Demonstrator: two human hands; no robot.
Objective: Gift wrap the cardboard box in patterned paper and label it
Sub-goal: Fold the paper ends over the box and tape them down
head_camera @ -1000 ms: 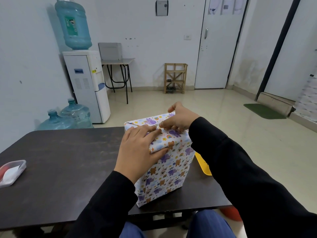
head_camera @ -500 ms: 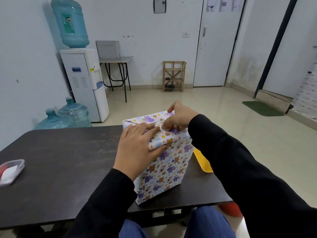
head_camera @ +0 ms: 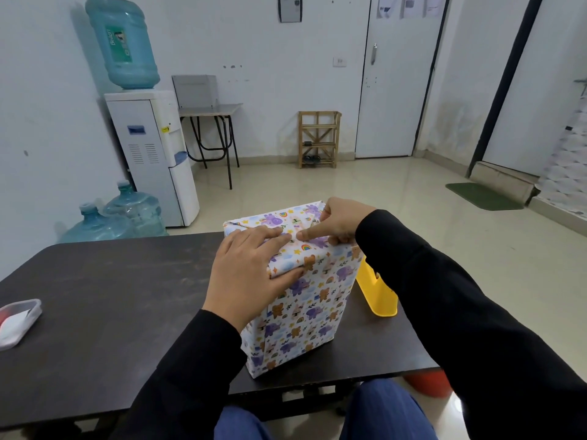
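Observation:
The box [head_camera: 305, 312], wrapped in white paper printed with purple elephants and brown bears, stands upright near the front right of the dark table [head_camera: 111, 296]. My left hand [head_camera: 251, 274] lies over its top left edge, fingers straight on the top, while the thumb presses a folded flap against the front face. My right hand [head_camera: 340, 220] rests on the top right corner. Its index finger is stretched out, pressing the paper seam and almost touching my left fingertips. Its other fingers are curled at the edge.
A yellow plastic object [head_camera: 378, 293] stands on the table just right of the box. A clear plastic container [head_camera: 16, 322] sits at the table's left edge. A water dispenser [head_camera: 152, 154] and spare bottles [head_camera: 127, 214] stand behind on the left.
My right index finger has straightened along the top seam toward my left fingertips. My left hand and the box have stayed where they were.

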